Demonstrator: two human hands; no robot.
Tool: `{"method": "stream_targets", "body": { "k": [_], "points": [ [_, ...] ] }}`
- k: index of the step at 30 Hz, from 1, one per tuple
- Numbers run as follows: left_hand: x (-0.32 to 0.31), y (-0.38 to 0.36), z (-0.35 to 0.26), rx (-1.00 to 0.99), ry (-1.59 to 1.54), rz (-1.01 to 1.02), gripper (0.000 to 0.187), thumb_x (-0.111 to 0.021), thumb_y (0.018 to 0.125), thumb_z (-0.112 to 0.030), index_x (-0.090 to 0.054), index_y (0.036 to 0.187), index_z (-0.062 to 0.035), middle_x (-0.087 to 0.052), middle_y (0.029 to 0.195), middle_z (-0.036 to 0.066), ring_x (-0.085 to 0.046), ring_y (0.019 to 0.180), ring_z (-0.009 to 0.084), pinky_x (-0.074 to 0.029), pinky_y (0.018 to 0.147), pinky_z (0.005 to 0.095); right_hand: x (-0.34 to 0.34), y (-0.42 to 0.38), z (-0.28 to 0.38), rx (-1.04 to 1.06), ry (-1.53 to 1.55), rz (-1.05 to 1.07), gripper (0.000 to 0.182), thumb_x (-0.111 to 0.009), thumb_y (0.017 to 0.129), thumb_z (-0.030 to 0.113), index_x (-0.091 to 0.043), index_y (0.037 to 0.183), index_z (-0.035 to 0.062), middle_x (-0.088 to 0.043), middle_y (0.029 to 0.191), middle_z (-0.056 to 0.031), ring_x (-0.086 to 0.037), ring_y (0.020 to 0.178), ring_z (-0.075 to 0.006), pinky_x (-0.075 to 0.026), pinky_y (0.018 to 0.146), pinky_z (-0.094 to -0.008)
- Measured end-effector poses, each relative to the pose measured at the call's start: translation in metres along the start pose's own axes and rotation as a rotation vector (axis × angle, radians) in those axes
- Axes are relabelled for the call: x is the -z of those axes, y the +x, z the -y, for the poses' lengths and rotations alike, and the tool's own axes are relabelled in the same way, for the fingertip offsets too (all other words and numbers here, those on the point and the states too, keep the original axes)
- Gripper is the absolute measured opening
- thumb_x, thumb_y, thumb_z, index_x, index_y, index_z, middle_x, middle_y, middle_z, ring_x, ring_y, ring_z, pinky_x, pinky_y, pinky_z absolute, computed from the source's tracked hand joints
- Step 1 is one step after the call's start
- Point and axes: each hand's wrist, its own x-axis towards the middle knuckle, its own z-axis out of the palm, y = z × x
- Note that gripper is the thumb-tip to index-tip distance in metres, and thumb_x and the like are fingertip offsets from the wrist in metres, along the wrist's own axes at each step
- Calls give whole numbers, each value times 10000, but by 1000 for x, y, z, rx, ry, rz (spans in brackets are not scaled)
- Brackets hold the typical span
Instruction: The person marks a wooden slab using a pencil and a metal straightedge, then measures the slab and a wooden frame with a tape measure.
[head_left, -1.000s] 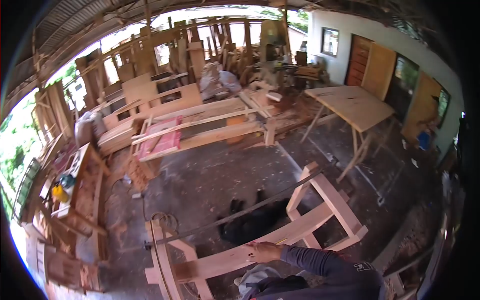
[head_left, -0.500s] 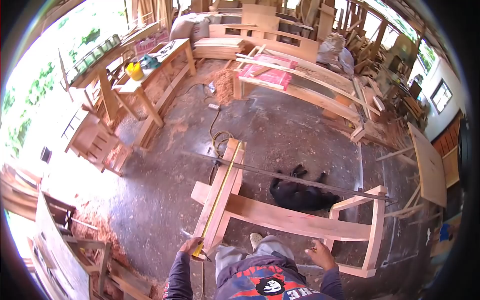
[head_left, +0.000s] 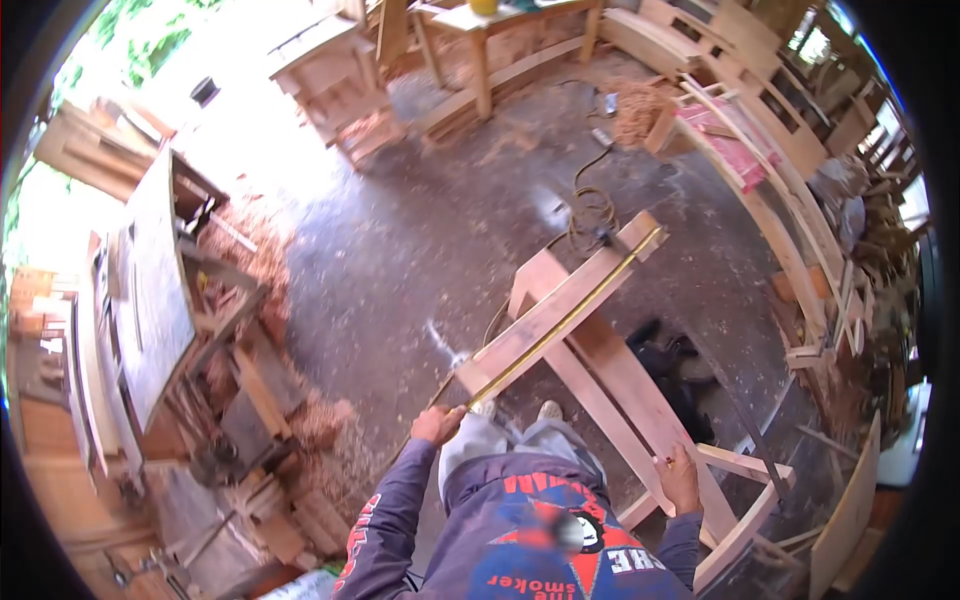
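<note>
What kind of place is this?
Most likely a woodworking shop: a long yellow measuring tape runs along a beam of a pale, bare wooden frame, and orange-brown heaps of curly wood shavings lie on the dark, dusty floor.

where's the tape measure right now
In the head view, just right of centre, the yellow tape measure stretches along the wooden beam, from the left hand up to the beam's far end.
</note>
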Motion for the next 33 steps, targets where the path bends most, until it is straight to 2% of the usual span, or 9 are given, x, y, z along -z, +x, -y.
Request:
{"method": "stream_targets", "body": {
  "k": [6,12,16,17,21,24,26,28,33],
  "points": [
    [4,-17,5,70,-15,-121,637,-508,905,-638,-737,1110,-81,-701,1113,262,-656,1100,435,-503,963,506,4,20,42,176,-24,70,519,-740,873,211,-554,1292,-34,-661,1139,-270,-653,1033,-397,-507,910,-459],
    [5,0,21,107,48,-160,621,-526,896,-629,-738,1142,-99,-701,1141,245,-652,1125,421,-494,984,500,17,16,52,190,-52,24,506,-741,873,206,-567,1282,-37,-661,1127,-262,-656,967,-380,-516,875,-448],
    [10,8,56,89,-4,-41,609,-544,891,-630,-749,1123,-105,-745,1000,198,-735,933,344,-560,865,430,7,10,25,149,-103,25,509,-737,881,215,-563,1287,-36,-677,1099,-254,-671,966,-374,-528,856,-436],
    [9,9,65,38,-20,-26,594,-564,888,-624,-757,1097,-103,-750,930,177,-747,835,310,-576,809,412,5,5,24,118,-70,47,507,-736,884,221,-564,1286,-35,-683,1089,-250,-676,971,-373,-530,855,-434],
    [19,3,61,0,-104,53,565,-595,887,-594,-768,1052,-82,-748,896,148,-746,765,283,-594,719,401,-8,-3,37,10,11,95,494,-734,889,241,-575,1274,-24,-699,1058,-236,-691,992,-366,-536,862,-431],
    [26,-1,49,32,-187,110,534,-608,897,-542,-761,1046,-53,-744,890,139,-746,724,289,-616,616,391,-19,3,35,124,35,106,478,-733,887,261,-589,1254,-10,-700,1051,-252,-697,987,-372,-541,868,-451],
    [40,-20,25,71,-252,109,517,-601,907,-512,-753,1045,-38,-739,911,161,-751,761,309,-634,628,401,-14,3,46,146,-21,79,490,-734,889,293,-593,1251,-7,-700,1055,-253,-695,988,-381,-544,859,-450],
    [32,-13,32,61,-213,66,534,-590,904,-555,-762,985,-56,-742,864,163,-748,721,287,-614,659,381,-11,5,55,146,-33,90,515,-745,891,330,-601,1261,2,-700,1051,-238,-695,981,-361,-546,842,-432],
    [37,-15,30,54,-159,5,537,-584,905,-572,-765,930,-67,-740,820,166,-747,707,277,-596,695,388,-12,11,50,168,-55,58,497,-724,896,327,-600,1252,3,-701,1065,-244,-684,1005,-388,-535,864,-448]
  ]
}}
